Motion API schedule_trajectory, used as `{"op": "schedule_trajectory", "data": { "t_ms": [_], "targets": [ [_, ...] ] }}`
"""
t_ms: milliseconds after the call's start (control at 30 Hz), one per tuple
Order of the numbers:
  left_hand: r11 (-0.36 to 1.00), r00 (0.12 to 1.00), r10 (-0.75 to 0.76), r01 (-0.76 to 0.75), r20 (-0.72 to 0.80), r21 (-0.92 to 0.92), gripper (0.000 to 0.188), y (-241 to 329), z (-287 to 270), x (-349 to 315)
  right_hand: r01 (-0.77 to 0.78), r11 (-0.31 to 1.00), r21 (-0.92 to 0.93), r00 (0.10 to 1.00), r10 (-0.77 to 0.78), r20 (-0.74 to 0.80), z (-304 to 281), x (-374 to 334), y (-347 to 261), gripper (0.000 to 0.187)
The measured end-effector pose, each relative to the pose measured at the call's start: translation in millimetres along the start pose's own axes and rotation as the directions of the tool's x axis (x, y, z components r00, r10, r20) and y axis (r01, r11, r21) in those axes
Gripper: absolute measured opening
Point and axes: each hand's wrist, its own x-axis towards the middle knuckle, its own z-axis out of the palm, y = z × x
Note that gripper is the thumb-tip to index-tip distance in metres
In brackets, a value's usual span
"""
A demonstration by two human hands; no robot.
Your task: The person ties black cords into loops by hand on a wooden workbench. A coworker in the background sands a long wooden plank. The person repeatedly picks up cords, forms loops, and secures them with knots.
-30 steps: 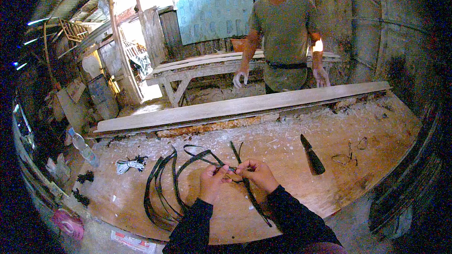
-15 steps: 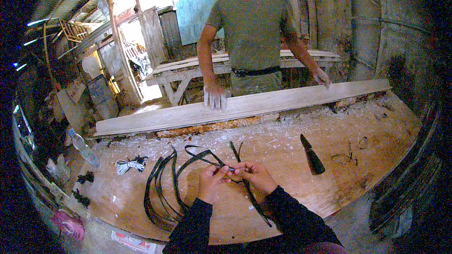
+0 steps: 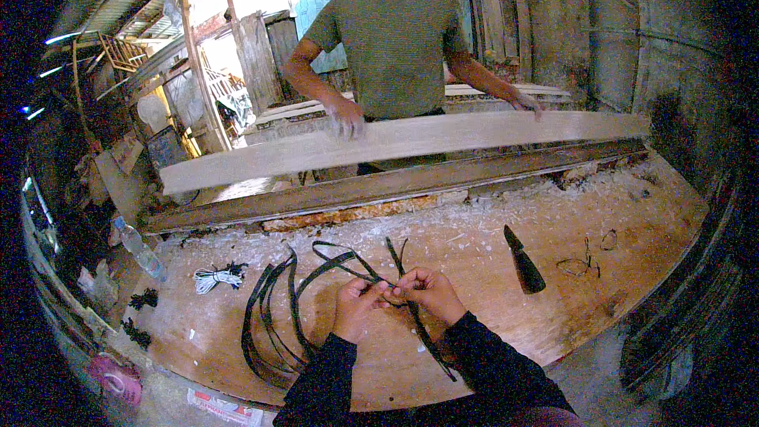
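Observation:
My left hand (image 3: pixel 359 306) and my right hand (image 3: pixel 431 292) meet over the near middle of the table, thumbs and fingers pinched close together. Between them runs a long black strap (image 3: pixel 296 300), gripped by both hands; its loops spread out on the wood to the left. The exact spot between my fingertips is too small to make out. A second, shorter black strap (image 3: pixel 427 344) lies under and beside my right hand. Further right rests a dark tapered tool (image 3: pixel 526 265), pointed at its far end; its kind is unclear.
Thin dark cords (image 3: pixel 583 265) lie at the right, a white cord bundle (image 3: pixel 219 277) and black bundles (image 3: pixel 138 332) at the left. A plastic bottle (image 3: pixel 141 249) stands on the left edge. Across the table, a person (image 3: pixel 395 47) holds a long pale board (image 3: pixel 411 142).
The person opposite has lifted the long board off its support and shifted to the left. My hands have barely moved; their pinch on the strap stays about the same.

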Motion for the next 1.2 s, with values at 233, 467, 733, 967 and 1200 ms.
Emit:
{"op": "schedule_trajectory", "data": {
  "t_ms": [233, 467, 733, 967, 1200],
  "targets": [
    [0.999, 0.996, -0.006, 0.001, 0.093, 0.054, 0.021, -1.1, -0.2, -0.1, 0.014, 1.000, 0.013, 1.000, -0.014, 0.008, 0.1, 1.5, 2.4, 0.014],
    [0.990, 0.997, -0.068, 0.071, 0.026, -0.124, 0.016, 0.1, 0.2, 0.5, 0.127, 0.992, -0.002, 0.992, -0.127, 0.026, 11.6, -4.7, -1.3, 0.025],
    [0.995, 0.997, -0.075, 0.077, 0.021, -0.061, 0.015, -3.2, -1.8, 1.6, 0.296, 0.847, -0.442, 0.940, -0.340, -0.021, 14.9, -2.4, 1.4, 0.024],
    [0.993, 0.993, -0.115, 0.114, -0.021, -0.037, 0.019, 0.1, -2.9, 0.5, 0.367, 0.766, -0.528, 0.904, -0.427, 0.009, 14.0, -5.4, -2.1, 0.018],
    [0.988, 0.992, -0.123, 0.125, 0.021, -0.087, 0.021, 4.3, -2.0, -1.5, 0.353, 0.792, -0.498, 0.914, -0.405, 0.005, 13.5, -4.6, -2.9, 0.013]
  ]
}}
